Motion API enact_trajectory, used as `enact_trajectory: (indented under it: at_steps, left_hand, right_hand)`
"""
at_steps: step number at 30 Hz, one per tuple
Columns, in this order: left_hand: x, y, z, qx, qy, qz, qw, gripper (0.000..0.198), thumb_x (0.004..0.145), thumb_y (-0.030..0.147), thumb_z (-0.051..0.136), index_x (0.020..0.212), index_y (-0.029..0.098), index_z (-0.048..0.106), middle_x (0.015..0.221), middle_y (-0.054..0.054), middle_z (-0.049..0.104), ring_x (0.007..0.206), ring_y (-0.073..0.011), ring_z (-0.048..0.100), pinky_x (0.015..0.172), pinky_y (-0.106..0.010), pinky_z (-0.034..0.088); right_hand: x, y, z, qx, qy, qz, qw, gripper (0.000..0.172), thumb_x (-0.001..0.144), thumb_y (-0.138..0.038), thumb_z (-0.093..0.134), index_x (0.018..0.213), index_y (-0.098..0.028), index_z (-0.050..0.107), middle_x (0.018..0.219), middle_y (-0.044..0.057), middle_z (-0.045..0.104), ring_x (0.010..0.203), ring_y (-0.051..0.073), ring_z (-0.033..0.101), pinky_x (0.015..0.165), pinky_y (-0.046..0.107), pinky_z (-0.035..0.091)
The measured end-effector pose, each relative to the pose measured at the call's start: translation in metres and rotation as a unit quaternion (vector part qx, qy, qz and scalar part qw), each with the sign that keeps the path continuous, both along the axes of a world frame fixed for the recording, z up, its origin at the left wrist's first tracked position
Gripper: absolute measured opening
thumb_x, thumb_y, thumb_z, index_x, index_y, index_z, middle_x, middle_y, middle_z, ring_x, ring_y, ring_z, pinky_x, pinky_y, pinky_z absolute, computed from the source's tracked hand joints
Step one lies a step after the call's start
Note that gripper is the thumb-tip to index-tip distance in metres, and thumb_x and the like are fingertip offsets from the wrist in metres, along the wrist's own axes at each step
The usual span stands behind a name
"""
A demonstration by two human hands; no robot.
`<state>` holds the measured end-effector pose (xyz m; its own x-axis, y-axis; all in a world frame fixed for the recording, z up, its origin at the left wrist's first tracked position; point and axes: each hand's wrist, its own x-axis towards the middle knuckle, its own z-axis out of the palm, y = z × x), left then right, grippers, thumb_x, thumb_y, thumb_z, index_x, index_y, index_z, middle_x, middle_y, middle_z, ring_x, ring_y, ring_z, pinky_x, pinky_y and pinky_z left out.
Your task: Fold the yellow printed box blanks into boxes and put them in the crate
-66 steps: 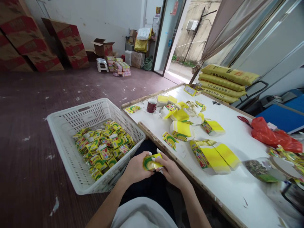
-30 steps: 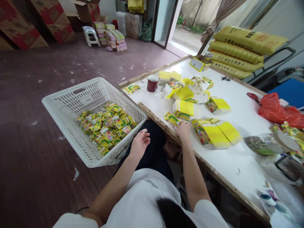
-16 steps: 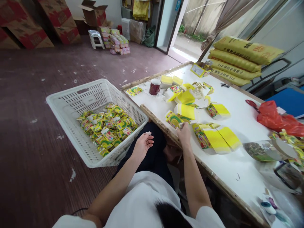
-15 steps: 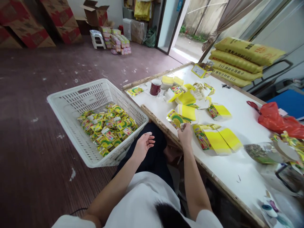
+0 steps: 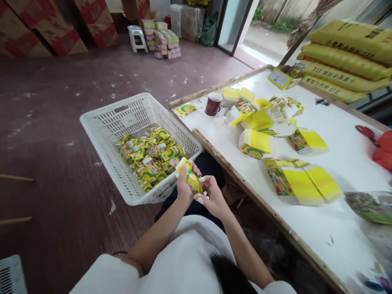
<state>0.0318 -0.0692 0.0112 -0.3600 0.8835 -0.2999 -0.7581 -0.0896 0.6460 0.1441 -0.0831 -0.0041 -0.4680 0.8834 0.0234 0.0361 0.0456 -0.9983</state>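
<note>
Yellow packet (image 5: 193, 180), shiny and printed in green, now sits raised in the hands, near the basket (image 5: 159, 192), having left the edge of the table (image 5: 337, 228) half a second ago, which seems to free it for two-handed work. The left hand (image 5: 183, 187) grips its body; the white-tipped fingers of the right hand (image 5: 216, 200) meet its lower end, though whether they pinch cannot be told. Beyond, the slotted plastic basket holds heaped packets (image 5: 150, 153). Boxy cartons (image 5: 301, 185) and a glossy maroon mug (image 5: 212, 105) stand on the smooth white tabletop; farther back, plump sacks (image 5: 346, 61) lie stacked.
</note>
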Motion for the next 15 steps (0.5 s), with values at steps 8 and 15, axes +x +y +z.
enact_trajectory:
  at_steps: [8,15]
  left_hand:
    - [0.005,-0.002,-0.018,0.002,0.113,-0.009,0.994,0.045,0.072,0.059,0.078,0.093,0.023,0.060,0.084,0.000,0.064,0.079,-0.0155,0.061,0.074,-0.026,0.051]
    - [0.007,-0.001,-0.006,0.019,0.131,-0.064,0.989,0.039,0.066,0.034,0.089,0.094,0.019,0.066,0.086,-0.002,0.072,0.085,-0.0209,0.068,0.083,-0.033,0.054]
  right_hand:
    - [0.018,0.017,-0.001,0.040,-0.069,-0.084,0.993,0.027,0.084,-0.033,0.065,0.107,-0.024,0.054,0.086,-0.001,0.063,0.074,0.016,0.062,0.070,0.029,0.051]
    - [0.048,0.030,0.008,0.039,-0.135,-0.122,0.983,0.022,0.092,-0.037,0.052,0.103,-0.022,0.064,0.091,0.004,0.074,0.079,0.022,0.068,0.071,0.033,0.056]
